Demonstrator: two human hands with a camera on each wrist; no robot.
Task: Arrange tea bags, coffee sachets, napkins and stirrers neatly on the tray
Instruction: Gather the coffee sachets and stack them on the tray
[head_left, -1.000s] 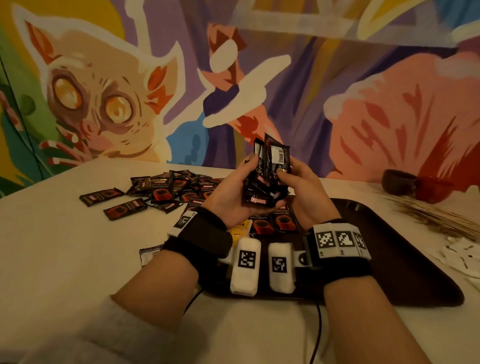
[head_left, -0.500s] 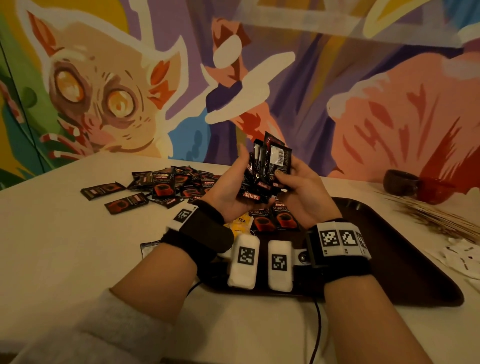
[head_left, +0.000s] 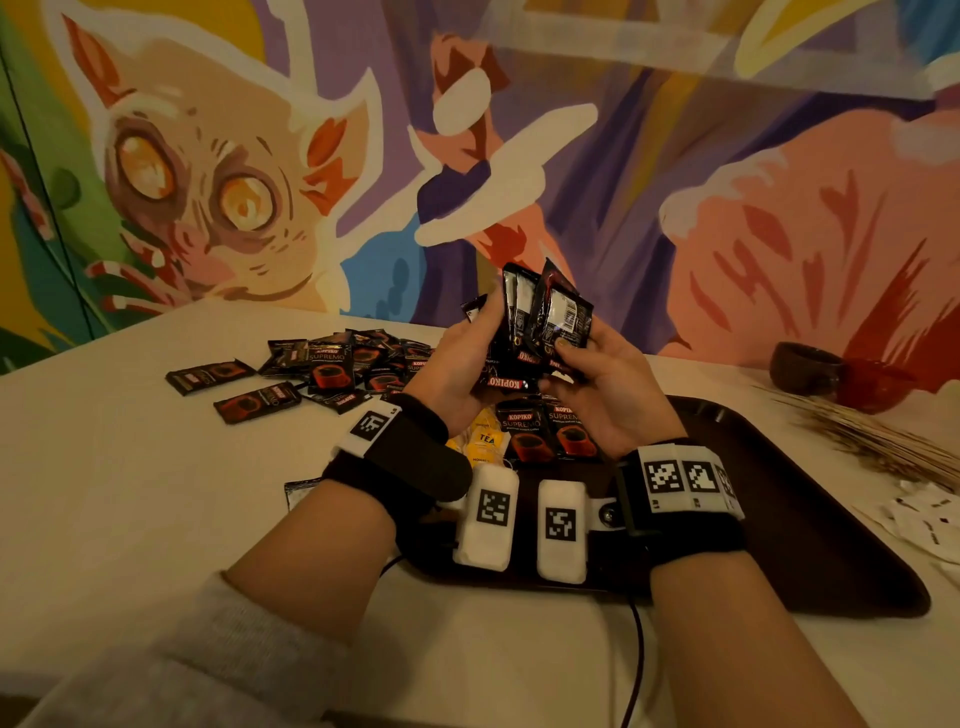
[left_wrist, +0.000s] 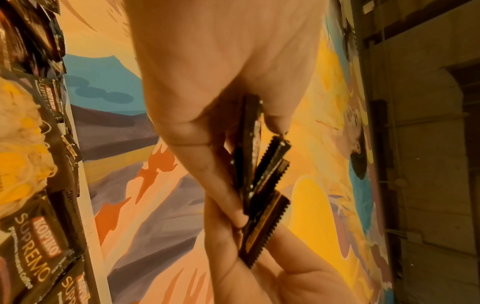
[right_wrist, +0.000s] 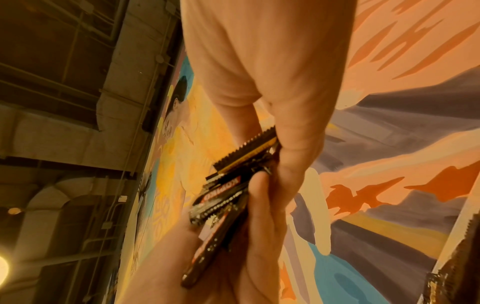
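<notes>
Both hands are working one bunch of black coffee sachets (head_left: 535, 332) in the head view, holding it upright above the far left part of the dark tray (head_left: 810, 545). The left hand (head_left: 457, 364) is curling round the bunch from the left, and the right hand (head_left: 608, 384) is gripping it from the right with the thumb on the front packet. Two more Kopiko sachets (head_left: 545, 431) are lying flat on the tray under the hands, next to a yellow tea bag (head_left: 485, 441). A loose pile of sachets (head_left: 332, 369) is sitting on the table (head_left: 104, 467) to the left, stirrers (head_left: 883, 441) and napkins (head_left: 930, 519) to the right.

Left wrist cam: fingers are pinching the fanned packet edges (left_wrist: 262, 174), tightly closed on them.

Right wrist cam: same deal, the thumb and fingers are clamping the bunch (right_wrist: 228, 195), with the other hand's fingers meeting it from below.
</notes>
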